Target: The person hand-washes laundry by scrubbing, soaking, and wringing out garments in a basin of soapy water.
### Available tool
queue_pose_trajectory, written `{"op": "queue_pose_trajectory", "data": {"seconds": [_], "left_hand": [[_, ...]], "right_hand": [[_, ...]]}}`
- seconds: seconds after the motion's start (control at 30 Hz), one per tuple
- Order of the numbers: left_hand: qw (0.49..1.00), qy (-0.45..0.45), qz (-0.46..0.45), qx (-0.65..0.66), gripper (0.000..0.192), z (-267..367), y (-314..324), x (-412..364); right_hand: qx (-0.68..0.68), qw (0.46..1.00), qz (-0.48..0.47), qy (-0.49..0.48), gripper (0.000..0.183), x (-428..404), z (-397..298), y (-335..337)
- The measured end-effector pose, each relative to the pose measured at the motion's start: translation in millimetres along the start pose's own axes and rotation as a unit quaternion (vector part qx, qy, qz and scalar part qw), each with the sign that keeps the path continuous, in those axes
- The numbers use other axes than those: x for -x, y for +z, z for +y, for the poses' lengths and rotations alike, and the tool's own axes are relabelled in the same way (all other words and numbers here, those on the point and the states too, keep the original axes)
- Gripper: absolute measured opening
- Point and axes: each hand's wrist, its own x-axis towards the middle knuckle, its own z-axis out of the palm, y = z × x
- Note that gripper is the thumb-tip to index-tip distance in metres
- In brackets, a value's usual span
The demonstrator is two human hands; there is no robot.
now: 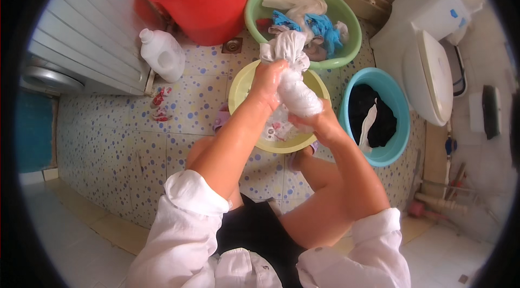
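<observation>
A wet white cloth garment (300, 92), bunched and twisted into a roll with suds on it, is held between my two hands. My left hand (271, 80) grips it around the middle, and its loose folds spread out beyond that fist. Lower down, my right hand (313, 121) is closed around the other end. Both hands are above a yellow plastic basin (235, 101) standing between my feet. Foamy water and a bit of something white and red show inside the basin; the cloth and my arms cover the rest.
A green basin (356, 40) with wet white and blue laundry stands behind, next to a red bucket (203, 11). At right are a turquoise basin (402, 133) with dark clothes and a toilet (430, 80). A white jug (163, 56) and red-and-white scraps (161, 105) lie left, near a floor drain (232, 45).
</observation>
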Motion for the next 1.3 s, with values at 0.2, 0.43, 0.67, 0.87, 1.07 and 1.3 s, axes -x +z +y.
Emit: {"op": "queue_pose_trajectory", "data": {"seconds": [0.2, 0.43, 0.67, 0.87, 1.07, 1.3], "left_hand": [[0.978, -0.124, -0.146, 0.080, 0.039, -5, -15, -12], [0.987, -0.084, -0.131, 0.027, 0.042, 2, -2, -17], [0.934, -0.212, -0.273, -0.092, 0.049, -6, 13, 6], [0.915, -0.245, -0.243, -0.207, 0.047, -10, 24, 28], [0.893, -0.158, -0.252, -0.338, 0.039, -21, 16, 29], [0.727, 0.118, -0.147, -0.660, 0.036, -38, 17, 27]], "right_hand": [[-0.358, 0.920, -0.140, 0.076, 0.045, 4, 17, 8], [0.074, 0.985, -0.153, -0.014, 0.070, -14, -4, -24], [-0.333, 0.916, -0.077, -0.210, 0.102, -29, -5, -47], [-0.142, 0.964, -0.022, -0.222, 0.072, -10, -39, -36], [0.001, 0.966, 0.133, -0.220, 0.014, -8, -48, -8], [0.088, 0.909, 0.331, -0.237, 0.017, -22, -41, 2]]}}
